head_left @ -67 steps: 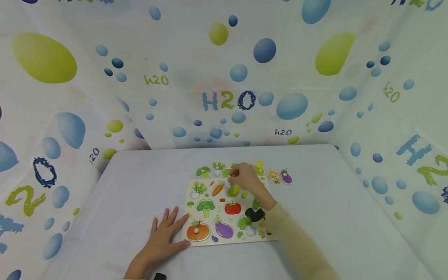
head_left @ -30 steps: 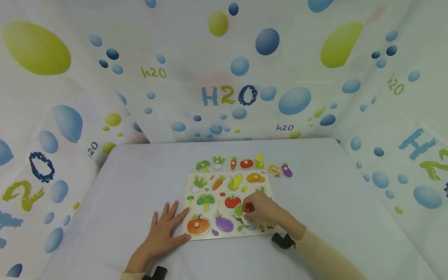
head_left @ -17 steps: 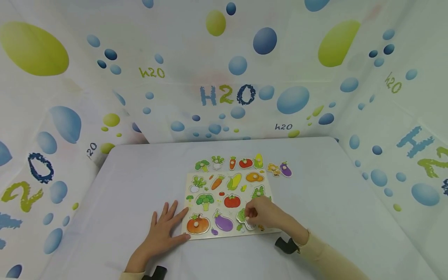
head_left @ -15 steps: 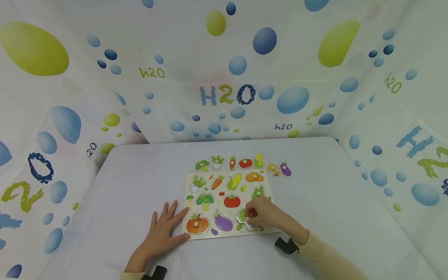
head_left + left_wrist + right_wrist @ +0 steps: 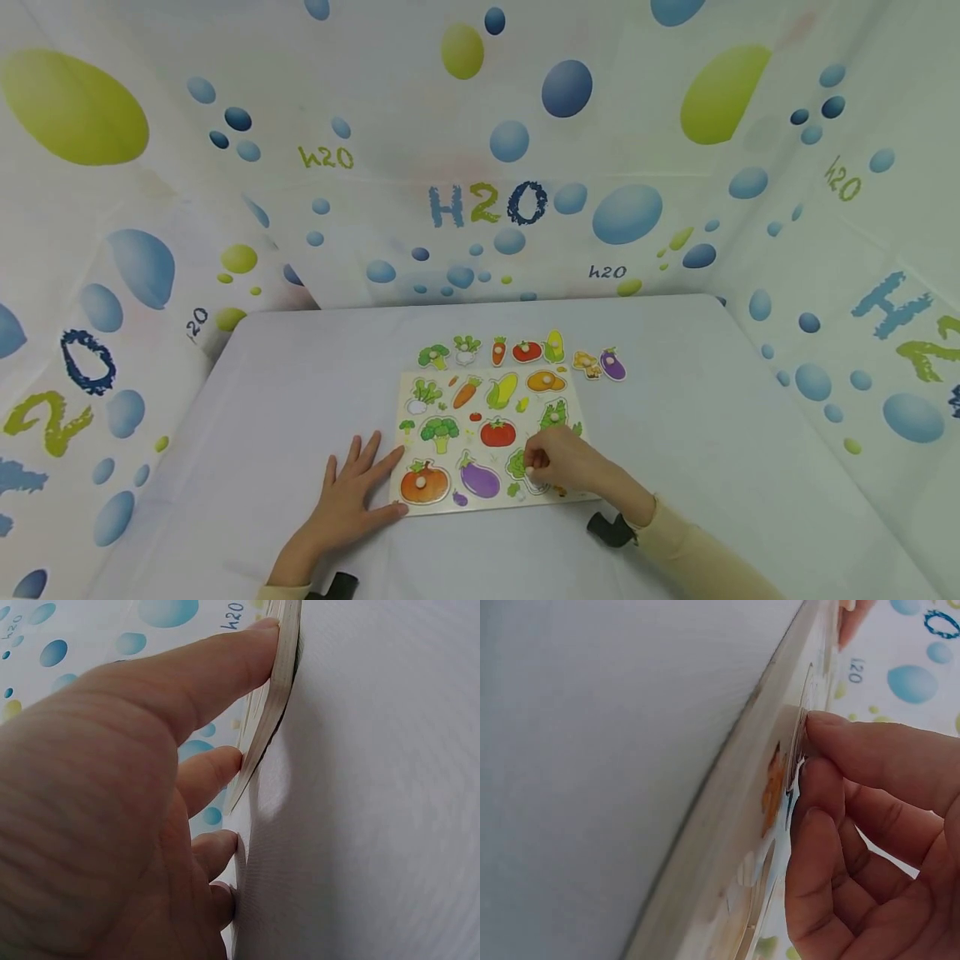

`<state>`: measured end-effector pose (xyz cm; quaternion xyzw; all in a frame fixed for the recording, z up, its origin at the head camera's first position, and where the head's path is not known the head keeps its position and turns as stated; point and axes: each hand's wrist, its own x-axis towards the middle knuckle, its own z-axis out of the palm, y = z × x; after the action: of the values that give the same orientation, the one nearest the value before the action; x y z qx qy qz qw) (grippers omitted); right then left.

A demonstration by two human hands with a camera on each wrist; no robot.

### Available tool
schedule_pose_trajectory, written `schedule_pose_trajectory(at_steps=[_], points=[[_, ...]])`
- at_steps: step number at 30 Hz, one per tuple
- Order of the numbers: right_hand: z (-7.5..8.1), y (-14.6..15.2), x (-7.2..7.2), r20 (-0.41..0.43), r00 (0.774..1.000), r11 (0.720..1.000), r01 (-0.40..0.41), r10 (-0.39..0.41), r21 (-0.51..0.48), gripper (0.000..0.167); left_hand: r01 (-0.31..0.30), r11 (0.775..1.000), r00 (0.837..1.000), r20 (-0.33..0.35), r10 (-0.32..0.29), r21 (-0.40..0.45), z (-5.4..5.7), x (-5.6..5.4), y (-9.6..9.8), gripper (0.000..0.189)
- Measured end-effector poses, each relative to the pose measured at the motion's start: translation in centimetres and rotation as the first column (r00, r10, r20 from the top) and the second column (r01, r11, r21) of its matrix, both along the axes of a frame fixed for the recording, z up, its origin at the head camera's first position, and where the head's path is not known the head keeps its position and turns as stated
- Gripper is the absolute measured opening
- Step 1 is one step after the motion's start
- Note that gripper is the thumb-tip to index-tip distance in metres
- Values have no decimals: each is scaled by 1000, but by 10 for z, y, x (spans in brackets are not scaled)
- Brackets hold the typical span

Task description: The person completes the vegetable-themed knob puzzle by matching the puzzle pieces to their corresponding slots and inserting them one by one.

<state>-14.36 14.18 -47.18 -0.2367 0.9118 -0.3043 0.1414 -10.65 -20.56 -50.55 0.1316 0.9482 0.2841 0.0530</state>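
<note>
pinching leafy green-white piece [image 5: 516,463]: right hand [image 5: 566,460]; left hand [image 5: 345,498] spread, touching board [image 5: 528,421].

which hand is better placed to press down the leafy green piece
Probably the right hand: it pinches that leafy green piece on the board, while the left hand lies spread at the board's left edge.

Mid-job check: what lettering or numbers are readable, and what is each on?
"H2O": large, middle of back cloth.
"h2O": small, green, left on back cloth.
"h2O": small, dark, low right there.
"2O": small, dark, left cloth; first letter unclear.
"H2O": large, left cloth; H partly cut off.
"h2O": small, green, right cloth.
"H2O": large, right cloth; O mostly cut off.
Puzzle board: no lettering visible.
Wrist views: only repeats or fragments.
</note>
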Motion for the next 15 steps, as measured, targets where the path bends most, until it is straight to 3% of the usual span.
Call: schedule_pose_trajectory(at_steps=[15], points=[[-2, -1, 0, 33, 999, 1000, 21, -20, -9, 15, -9, 1000, 1000, -1, 9, 2, 1, 0, 2, 82]])
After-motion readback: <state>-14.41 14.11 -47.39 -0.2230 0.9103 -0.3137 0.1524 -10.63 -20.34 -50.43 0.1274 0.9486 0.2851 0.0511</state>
